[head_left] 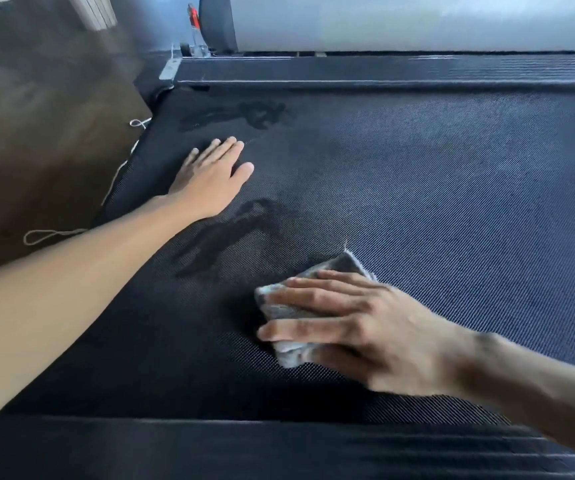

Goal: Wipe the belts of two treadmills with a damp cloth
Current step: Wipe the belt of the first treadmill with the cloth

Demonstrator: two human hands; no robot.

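A black textured treadmill belt (417, 188) fills most of the view. My right hand (355, 327) presses flat on a folded grey cloth (334, 268) lying on the belt near its front, fingers straight over it. My left hand (210, 174) rests palm down on the belt near its left edge, fingers straight and holding nothing. Dark damp streaks (230, 223) mark the belt between the two hands, and another wet patch (255, 114) lies beyond the left hand.
Ribbed side rails run along the far edge (383, 69) and near edge (279, 448) of the belt. A white panel (417, 19) stands beyond the far rail. Brown floor (37, 133) with a thin white cord (50, 233) lies to the left.
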